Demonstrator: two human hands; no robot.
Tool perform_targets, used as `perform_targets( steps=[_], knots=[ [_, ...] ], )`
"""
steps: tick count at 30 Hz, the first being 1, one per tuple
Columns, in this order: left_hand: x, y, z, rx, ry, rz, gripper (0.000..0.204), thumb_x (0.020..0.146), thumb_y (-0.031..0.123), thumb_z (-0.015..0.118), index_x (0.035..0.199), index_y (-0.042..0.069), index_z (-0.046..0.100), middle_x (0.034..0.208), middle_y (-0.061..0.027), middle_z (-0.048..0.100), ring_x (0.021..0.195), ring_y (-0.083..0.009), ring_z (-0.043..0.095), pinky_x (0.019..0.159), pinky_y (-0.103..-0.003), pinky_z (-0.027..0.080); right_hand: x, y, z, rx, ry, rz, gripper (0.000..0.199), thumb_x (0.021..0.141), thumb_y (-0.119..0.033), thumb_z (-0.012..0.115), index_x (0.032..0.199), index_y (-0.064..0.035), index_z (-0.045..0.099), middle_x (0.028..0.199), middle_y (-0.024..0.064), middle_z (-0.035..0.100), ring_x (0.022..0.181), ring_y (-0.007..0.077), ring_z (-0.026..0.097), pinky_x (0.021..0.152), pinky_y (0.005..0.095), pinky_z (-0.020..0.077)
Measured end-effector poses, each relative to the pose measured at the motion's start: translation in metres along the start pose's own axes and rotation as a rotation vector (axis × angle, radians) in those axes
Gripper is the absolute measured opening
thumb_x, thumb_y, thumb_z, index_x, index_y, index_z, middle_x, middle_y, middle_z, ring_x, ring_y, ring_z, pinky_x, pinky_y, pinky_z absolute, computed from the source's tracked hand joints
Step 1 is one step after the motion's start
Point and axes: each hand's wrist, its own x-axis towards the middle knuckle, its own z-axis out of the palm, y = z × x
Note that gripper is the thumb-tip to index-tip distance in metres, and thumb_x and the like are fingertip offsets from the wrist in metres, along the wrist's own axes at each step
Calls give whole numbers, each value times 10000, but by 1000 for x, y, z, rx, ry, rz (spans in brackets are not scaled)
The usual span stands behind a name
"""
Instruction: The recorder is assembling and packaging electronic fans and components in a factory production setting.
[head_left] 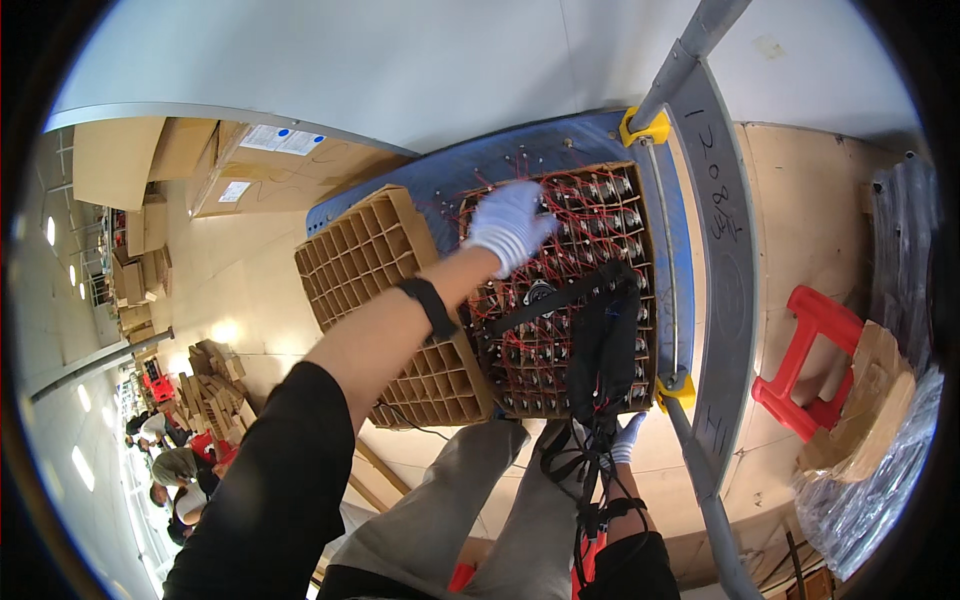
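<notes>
My left hand (508,226), in a white knitted glove, is over the far left part of a divided cardboard box (648,300). Its thumb stands apart from the fingers, and nothing shows in its grasp. The box's cells hold many small silvery parts (606,188) with thin red wires that tangle across the top. My right hand (627,440), also gloved, is by the near right corner of the box; black straps (604,340) hang before it and hide most of its fingers. Whether it grips anything I cannot see.
Empty cardboard dividers (358,250) lean left of the box on a blue surface (450,160). A grey metal rail (712,250) with yellow clamps (646,126) runs along the right. Beyond it are a red stool (800,370) and plastic-wrapped goods (875,480). People (185,480) sit far left.
</notes>
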Motion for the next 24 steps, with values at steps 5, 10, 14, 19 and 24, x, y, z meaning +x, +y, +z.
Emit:
perform_targets(
  steps=[5,10,14,19,24],
  knots=[
    [56,-65,15,3,-17,-123,608,900,495,393,1252,4,468,1254,-228,503,1175,-374,465,1001,-398,355,-13,-3,-1,-99,-56,-6,1195,586,-935,249,1387,-53,338,1286,137,497,1141,294,502,999,380,397],
    [92,-74,33,-54,-322,-192,767,899,605,184,1235,-14,490,1220,-244,524,1179,-399,451,1022,-408,321,-39,-12,35,-372,-98,-152,1195,599,-932,192,1406,-58,304,1337,133,446,1175,292,475,1022,402,377],
    [95,-75,24,-49,-302,-310,914,852,692,66,1221,-16,510,1217,-273,512,1216,-412,410,1025,-415,305,-82,-17,100,204,26,76,1079,691,-864,203,1436,-84,234,1448,119,288,1300,260,289,1113,371,167],
    [108,-84,34,82,-375,-272,929,848,690,65,1172,-44,534,1230,-267,505,1214,-398,424,1026,-421,308,-77,1,91,-147,-183,-238,1124,661,-881,305,1425,-58,253,1419,127,337,1245,298,394,1069,388,307],
    [109,-64,32,-38,-445,-235,1012,785,783,74,1377,0,319,1431,-221,294,1359,-319,237,1108,-369,184,24,14,43,-106,-134,-423,848,803,-643,403,1388,-36,310,1377,136,384,1210,271,422,1032,362,335]
  ],
)
